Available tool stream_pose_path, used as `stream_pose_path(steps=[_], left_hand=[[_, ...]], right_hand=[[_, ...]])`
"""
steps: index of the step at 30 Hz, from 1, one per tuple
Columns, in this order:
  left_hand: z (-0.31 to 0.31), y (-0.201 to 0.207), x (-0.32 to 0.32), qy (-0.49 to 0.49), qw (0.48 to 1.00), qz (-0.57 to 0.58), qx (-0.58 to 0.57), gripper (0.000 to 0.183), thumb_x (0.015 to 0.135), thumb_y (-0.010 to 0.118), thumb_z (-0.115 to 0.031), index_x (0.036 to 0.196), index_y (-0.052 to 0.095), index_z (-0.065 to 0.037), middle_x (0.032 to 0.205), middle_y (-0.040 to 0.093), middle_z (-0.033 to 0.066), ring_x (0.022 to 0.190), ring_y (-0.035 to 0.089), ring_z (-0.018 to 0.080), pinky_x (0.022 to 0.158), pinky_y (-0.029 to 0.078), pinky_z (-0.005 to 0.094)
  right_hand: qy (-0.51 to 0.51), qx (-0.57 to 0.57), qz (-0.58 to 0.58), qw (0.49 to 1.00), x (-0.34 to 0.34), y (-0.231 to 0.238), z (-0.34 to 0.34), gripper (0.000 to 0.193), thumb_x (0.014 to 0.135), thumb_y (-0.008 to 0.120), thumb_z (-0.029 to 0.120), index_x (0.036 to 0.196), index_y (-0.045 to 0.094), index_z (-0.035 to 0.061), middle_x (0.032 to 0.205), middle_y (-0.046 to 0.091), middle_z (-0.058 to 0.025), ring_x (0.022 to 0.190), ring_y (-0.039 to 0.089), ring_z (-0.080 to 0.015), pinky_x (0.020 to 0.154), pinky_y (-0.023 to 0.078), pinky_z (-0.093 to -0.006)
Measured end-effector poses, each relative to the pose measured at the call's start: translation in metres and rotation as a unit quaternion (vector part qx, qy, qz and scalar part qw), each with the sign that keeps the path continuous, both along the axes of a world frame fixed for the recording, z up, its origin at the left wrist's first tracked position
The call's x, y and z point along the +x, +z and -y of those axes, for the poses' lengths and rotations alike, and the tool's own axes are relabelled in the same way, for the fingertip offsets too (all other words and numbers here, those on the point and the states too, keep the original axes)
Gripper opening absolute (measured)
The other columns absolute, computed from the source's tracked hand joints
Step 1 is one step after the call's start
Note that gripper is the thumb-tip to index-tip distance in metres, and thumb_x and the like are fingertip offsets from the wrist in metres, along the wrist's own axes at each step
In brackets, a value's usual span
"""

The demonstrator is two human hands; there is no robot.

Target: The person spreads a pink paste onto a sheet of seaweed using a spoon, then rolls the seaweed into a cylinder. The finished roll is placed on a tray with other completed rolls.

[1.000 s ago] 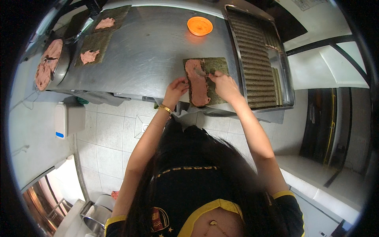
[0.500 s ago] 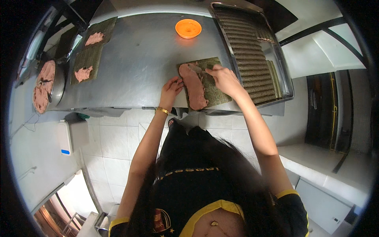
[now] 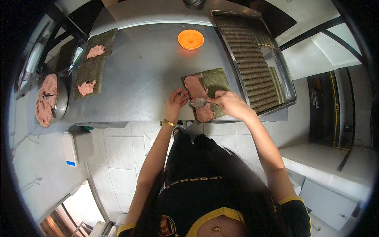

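My right hand (image 3: 230,103) grips a metal spoon (image 3: 198,102) by its handle. The bowl of the spoon rests on a band of pink paste (image 3: 194,86), near its middle. That paste runs along the left part of a dark green seaweed sheet (image 3: 218,80), which lies flat at the table's near edge. Beside the sheet's left edge is my left hand (image 3: 176,103), its fingers loosely bent and apart with nothing seen in them. Whether its fingertips touch the sheet I cannot tell.
An orange bowl (image 3: 191,40) stands farther back on the metal table (image 3: 138,75). To the right, a metal tray (image 3: 292,89) holds rows of dark rolls. At the left are seaweed sheets (image 3: 96,70) with paste lumps and a metal bowl (image 3: 62,98) of pink paste.
My right hand has drawn the spoon nearer to me, from the far end of the paste to its middle. My left hand's fingers have spread a little. The whole view has shifted slightly.
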State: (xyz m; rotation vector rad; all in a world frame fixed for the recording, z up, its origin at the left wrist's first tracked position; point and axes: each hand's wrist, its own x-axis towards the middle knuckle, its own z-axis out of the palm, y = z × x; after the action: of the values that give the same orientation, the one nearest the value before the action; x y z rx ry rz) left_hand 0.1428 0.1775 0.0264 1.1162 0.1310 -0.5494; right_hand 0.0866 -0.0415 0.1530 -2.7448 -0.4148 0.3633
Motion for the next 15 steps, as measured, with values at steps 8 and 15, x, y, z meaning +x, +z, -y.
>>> stream_pose_path(steps=[8,15], left_hand=[[0.003,-0.002,0.012,0.002,1.0,0.017,-0.007,0.039,0.097,0.042,-0.019,0.132,0.041,0.0,0.124,0.056,0.0173,0.109,0.058,0.0231,0.095,0.045,0.0328],[0.001,-0.002,0.012,-0.015,1.0,0.027,-0.004,0.04,0.098,0.041,-0.021,0.132,0.039,0.002,0.124,0.055,0.0173,0.11,0.057,0.0235,0.096,0.044,0.0328]], right_hand=[[0.015,-0.052,0.123,0.991,0.041,-0.01,0.004,0.034,0.073,0.055,-0.003,0.101,0.07,0.0082,0.087,0.06,-0.0086,0.085,0.06,-0.0294,0.072,0.05,-0.0409],[-0.053,-0.05,0.166,0.983,0.083,-0.026,0.015,0.033,0.072,0.058,-0.003,0.101,0.07,0.0078,0.093,0.063,-0.0088,0.088,0.062,-0.03,0.074,0.051,-0.0389]])
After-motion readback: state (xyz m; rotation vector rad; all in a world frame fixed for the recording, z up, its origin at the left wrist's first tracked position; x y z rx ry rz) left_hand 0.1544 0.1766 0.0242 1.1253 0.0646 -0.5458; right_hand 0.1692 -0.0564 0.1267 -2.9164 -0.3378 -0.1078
